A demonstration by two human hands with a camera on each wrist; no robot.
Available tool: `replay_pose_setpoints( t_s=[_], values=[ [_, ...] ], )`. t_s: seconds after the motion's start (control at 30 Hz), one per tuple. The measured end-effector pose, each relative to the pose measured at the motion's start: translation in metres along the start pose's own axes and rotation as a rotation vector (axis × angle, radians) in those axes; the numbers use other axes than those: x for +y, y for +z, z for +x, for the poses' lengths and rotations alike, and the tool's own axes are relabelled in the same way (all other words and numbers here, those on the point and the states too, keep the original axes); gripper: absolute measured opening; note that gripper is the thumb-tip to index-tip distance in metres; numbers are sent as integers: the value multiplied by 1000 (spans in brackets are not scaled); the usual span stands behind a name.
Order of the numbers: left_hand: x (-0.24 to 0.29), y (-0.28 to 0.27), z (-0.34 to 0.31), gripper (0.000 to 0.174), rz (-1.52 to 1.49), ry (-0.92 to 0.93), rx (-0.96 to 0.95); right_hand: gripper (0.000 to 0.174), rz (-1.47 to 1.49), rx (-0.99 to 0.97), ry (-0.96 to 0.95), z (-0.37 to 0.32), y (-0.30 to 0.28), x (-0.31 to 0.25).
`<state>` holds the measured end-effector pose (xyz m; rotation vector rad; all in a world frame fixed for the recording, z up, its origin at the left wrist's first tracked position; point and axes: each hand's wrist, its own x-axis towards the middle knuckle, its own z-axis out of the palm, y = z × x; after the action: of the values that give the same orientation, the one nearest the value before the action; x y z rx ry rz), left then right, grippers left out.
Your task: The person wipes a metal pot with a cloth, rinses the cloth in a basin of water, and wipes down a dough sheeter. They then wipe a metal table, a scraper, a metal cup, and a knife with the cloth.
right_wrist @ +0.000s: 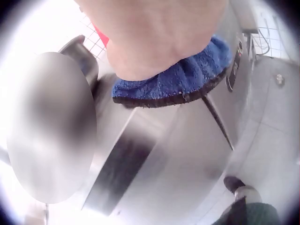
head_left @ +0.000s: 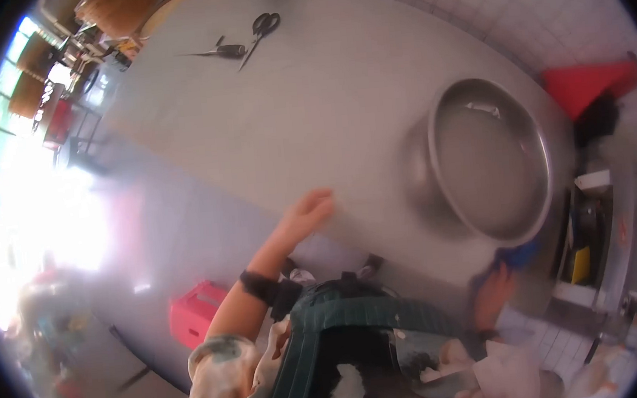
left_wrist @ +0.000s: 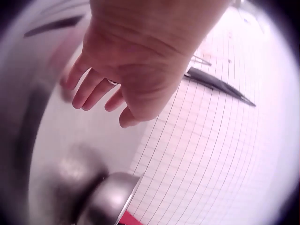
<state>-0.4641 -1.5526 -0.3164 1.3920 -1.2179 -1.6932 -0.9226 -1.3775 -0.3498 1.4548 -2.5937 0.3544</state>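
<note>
My right hand (head_left: 496, 293) grips a blue cloth (right_wrist: 173, 86) with a dark edge, at the table's near right corner. In the head view the cloth shows just below a large round metal basin (head_left: 423, 167), which sits on the grey metal table (head_left: 311, 116). The right fingers are mostly hidden behind the wrist and cloth in the right wrist view. Holding nothing, my left hand (head_left: 311, 213) hangs by the table's near edge, its fingers loosely bent in the left wrist view.
Black-handled scissors (head_left: 266, 25) and a thin pointed tool with a black handle (head_left: 230, 51) lie at the table's far end. A tray of items (head_left: 586, 240) stands right of the basin. On the floor to the left is a pink stool (head_left: 198, 313). White tiled wall borders the table.
</note>
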Motion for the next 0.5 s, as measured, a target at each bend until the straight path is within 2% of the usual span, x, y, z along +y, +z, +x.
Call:
replay_pose_setpoints(
  t_s=[0.03,0.13,0.17,0.23,0.27,0.37,0.43,0.47,0.5],
  values=[
    [3,-27,-16,46,-57,-39,69,34,-70,-71,-2,-17,-21,-36],
    [-19,-110,-50,42,-123,-98,203,34,109,-58,-55,-68,-21,-119],
    [-23,-126,-57,42,-145,-93,177,34,115,-73,-98,-78,-28,-152],
    [-18,-155,-70,36,-203,-152,357,32,185,-107,-190,-84,-28,-210],
    [-20,-166,-70,36,-200,-148,340,32,247,-125,-235,-85,-21,-235],
    [-30,-202,-61,32,-84,-99,355,29,388,-113,-366,-82,-5,-305],
    [-28,-219,-41,29,106,41,447,30,412,-91,-442,-69,2,-344],
    [-16,-224,-35,29,108,61,426,30,406,-67,-427,-62,6,-359],
    [0,-232,-31,24,261,113,543,30,421,-45,-430,-54,13,-374]
  ],
)
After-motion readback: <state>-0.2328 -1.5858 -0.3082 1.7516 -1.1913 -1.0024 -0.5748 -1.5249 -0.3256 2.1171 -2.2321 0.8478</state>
